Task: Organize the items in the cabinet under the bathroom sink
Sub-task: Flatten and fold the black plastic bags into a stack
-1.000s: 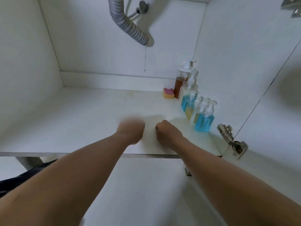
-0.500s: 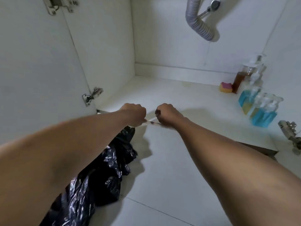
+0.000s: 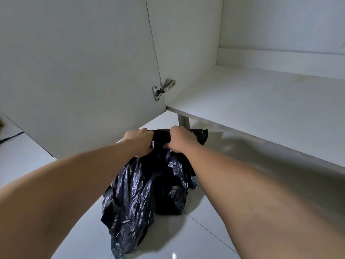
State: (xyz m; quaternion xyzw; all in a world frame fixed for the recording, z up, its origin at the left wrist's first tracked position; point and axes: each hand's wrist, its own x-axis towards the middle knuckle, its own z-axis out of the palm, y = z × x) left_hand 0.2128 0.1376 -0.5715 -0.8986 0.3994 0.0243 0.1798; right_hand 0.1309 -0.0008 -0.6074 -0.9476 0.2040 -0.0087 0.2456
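Note:
A crumpled black plastic bag point(image 3: 141, 191) lies on the white tiled floor in front of the cabinet. My left hand point(image 3: 139, 142) grips the bag's top edge on the left, fingers curled into the plastic. Close beside it, my right hand point(image 3: 180, 140) grips the same top edge on the right. The white cabinet shelf point(image 3: 261, 101) runs along the right side, above the floor. The bottles and sponge are out of view.
The open left cabinet door point(image 3: 84, 81) stands just left of my hands, with a metal hinge point(image 3: 164, 88) at its edge. A cabinet leg point(image 3: 183, 121) sits under the shelf's front corner, behind the bag. A dark cable point(image 3: 11, 137) lies at far left.
My view has swung left and down, away from the bottles. Both hands have come off the shelf edge down to the floor and taken hold of the black bag's top.

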